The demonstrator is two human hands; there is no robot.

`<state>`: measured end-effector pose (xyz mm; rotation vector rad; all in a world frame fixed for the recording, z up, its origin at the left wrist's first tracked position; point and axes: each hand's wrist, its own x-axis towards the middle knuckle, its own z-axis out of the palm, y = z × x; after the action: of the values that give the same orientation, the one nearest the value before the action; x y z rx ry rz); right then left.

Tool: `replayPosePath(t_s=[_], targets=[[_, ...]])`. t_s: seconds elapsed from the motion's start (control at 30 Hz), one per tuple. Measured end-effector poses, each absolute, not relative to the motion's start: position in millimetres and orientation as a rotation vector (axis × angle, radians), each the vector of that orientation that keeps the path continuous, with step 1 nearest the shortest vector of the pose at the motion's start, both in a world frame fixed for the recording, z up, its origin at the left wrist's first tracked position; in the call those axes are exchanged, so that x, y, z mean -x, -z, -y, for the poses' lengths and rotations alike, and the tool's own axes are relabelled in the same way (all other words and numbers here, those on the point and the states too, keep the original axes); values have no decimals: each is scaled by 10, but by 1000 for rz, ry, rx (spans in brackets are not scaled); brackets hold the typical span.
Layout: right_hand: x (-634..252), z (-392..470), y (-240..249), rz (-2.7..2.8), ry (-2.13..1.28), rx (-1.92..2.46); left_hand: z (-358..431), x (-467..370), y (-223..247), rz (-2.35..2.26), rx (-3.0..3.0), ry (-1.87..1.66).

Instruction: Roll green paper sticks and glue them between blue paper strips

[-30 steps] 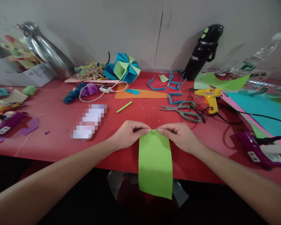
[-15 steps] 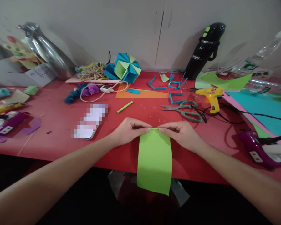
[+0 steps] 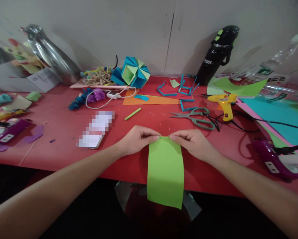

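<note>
A strip of lime-green paper (image 3: 165, 172) hangs from my fingers, its lower part reaching past the table's front edge. My left hand (image 3: 140, 140) pinches the top left corner between thumb and fingers. At the top right corner my right hand (image 3: 188, 142) does the same. Between the two hands the top edge looks narrowly folded or rolled. Beyond my left hand lies a thin green paper roll (image 3: 132, 114). Scissors with green handles (image 3: 201, 118) rest open beyond my right hand.
A phone (image 3: 96, 131) lies left of my hands. On the right are a yellow glue gun (image 3: 224, 103), its black cord, a purple power strip (image 3: 275, 159) and coloured paper sheets (image 3: 278, 116). A black bottle (image 3: 217, 54), steel jug (image 3: 51, 54) and blue-green paper ball (image 3: 135, 72) stand behind.
The paper's hanging lower end has shifted very slightly right. Both hands keep the same pinch on its top edge, and the things on the table have not moved.
</note>
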<state>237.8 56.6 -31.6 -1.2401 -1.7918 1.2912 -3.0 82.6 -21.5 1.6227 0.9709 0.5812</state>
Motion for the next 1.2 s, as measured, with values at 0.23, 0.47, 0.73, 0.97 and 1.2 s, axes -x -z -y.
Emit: replayPosePath(t_s=[0.23,0.47,0.73,0.97,1.2], targets=[[-2373,-562,343,1683,-1298,1217,-831,48,203,-956,-1540,-569],[-2362,-556,354,1642,-1273,1220,-861,76,249,-955,-1508,-579],[-2327,-544,375,1600,-1271,1222,-848,25,260,-1019,-1421,-651],[-2327,-552,375,1609,-1270,1242,-827,-15,289,-1029,-1409,-695],[-2313,-551,343,1627,-1299,1238,-815,-16,282,-1030,-1415,-712]])
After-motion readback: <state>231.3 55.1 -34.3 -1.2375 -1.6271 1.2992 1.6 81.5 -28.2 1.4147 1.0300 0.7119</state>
